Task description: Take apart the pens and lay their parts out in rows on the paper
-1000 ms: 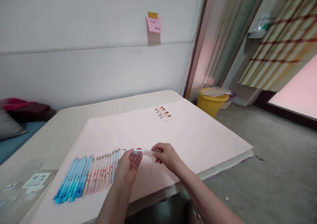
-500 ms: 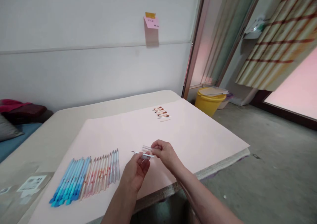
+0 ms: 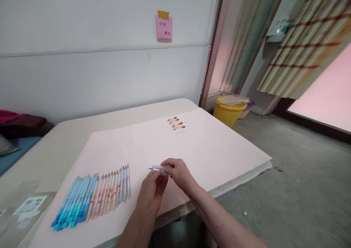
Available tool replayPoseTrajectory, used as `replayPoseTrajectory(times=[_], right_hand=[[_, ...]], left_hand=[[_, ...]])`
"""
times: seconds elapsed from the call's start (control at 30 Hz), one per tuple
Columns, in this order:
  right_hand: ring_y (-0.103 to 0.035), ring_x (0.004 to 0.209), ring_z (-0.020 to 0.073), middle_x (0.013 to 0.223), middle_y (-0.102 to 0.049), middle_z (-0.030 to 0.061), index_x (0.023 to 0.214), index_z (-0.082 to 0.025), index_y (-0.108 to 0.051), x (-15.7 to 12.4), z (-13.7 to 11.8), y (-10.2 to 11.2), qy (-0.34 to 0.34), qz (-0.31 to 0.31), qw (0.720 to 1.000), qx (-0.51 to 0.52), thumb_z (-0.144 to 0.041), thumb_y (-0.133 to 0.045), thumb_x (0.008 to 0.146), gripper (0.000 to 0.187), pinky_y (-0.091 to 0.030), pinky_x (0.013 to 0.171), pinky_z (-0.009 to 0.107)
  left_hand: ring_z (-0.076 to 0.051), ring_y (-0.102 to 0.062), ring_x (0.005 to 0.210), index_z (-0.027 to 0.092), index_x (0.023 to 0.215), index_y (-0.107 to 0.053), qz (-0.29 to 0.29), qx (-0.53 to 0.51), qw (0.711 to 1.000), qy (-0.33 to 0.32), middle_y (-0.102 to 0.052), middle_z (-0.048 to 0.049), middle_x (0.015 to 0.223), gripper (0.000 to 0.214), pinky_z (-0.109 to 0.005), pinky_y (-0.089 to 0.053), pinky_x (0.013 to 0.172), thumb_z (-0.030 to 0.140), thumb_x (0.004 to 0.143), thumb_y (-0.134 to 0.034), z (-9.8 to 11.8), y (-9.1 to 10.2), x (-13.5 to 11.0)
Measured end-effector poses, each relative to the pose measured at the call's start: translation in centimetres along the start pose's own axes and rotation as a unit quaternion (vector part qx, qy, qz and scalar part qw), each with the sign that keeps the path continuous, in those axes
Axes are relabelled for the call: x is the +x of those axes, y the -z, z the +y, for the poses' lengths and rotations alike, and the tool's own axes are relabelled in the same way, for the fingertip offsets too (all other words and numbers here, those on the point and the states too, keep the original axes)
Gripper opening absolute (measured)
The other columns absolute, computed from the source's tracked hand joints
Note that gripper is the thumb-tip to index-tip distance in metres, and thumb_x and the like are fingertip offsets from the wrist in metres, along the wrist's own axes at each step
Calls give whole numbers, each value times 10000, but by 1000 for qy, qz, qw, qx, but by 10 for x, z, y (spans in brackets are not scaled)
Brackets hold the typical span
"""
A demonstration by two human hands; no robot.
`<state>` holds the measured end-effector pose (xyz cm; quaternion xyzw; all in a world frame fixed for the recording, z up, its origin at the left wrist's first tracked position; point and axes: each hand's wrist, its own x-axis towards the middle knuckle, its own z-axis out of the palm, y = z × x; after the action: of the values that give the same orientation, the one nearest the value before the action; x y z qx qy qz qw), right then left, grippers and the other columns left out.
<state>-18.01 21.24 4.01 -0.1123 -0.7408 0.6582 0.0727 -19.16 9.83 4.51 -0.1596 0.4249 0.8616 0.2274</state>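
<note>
My left hand [image 3: 153,189] and my right hand [image 3: 178,173] meet above the pink paper sheet [image 3: 214,149]. Both pinch a thin white pen refill [image 3: 155,168] with a dark tip that points left; a clear tube seems to lie against it. To the left a row of pens [image 3: 93,195] lies on the sheet, blue ones at the left, pink and pale ones at the right. Several small pen parts with brown ends [image 3: 177,124] lie at the far side of the sheet.
The sheet covers a beige table [image 3: 68,138] against a white wall with a pink sticky note [image 3: 163,26]. A clear plastic bag with labels [image 3: 26,206] lies at the table's left. A yellow bucket [image 3: 229,111] stands on the floor at right.
The refill came out of the clear barrel. My hands drew closer and now hold the pieces together, a little to the right of where they were.
</note>
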Motion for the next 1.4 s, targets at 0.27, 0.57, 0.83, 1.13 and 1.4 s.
replayPoseTrajectory(times=[0.27, 0.57, 0.83, 1.13, 1.4], right_hand=[[-563, 671, 158, 803, -688, 42, 928, -177, -715, 0, -1, 1, -28, -32, 999, -2, -182, -524, 647, 340, -445, 605, 273], [-551, 655, 138, 761, -673, 30, 941, -179, -709, -2, -2, 2, -46, -40, 997, 45, -155, -517, 650, 349, -439, 569, 246], [-568, 690, 136, 790, -657, 46, 970, -153, -691, -3, -6, 0, -80, -36, 992, 89, -164, -545, 653, 349, -472, 610, 263], [-556, 600, 107, 685, -636, 20, 946, -140, -692, -3, -6, 1, -102, -47, 988, 111, -124, -568, 619, 349, -476, 601, 255], [-577, 604, 123, 646, -643, 12, 894, -127, -702, 3, -1, 8, -83, -32, 988, 127, -110, -576, 587, 333, -496, 669, 297]], left_hand=[[-110, -605, 691, 105, 752, -629, -4, -2, 1000, -13, -628, -57, 783, 97, -239, -534, 672, 27, 702, -600, 1, 4, 3], [-134, -618, 755, 121, 767, -623, -31, -3, 999, -27, -634, -72, 837, 116, -258, -535, 716, 35, 691, -633, 5, 4, 2], [-59, -555, 589, 141, 775, -625, 33, 25, 999, -14, -592, -9, 745, 105, -146, -470, 499, 129, 687, -682, 1, 7, 5], [-61, -570, 597, 106, 701, -599, 50, -50, 998, -5, -605, -30, 725, 112, -146, -509, 549, 2, 735, -576, -1, 0, 5], [-66, -572, 570, 111, 786, -609, 25, -28, 999, 10, -613, -34, 734, 94, -154, -503, 502, 39, 726, -611, 1, 0, 4]])
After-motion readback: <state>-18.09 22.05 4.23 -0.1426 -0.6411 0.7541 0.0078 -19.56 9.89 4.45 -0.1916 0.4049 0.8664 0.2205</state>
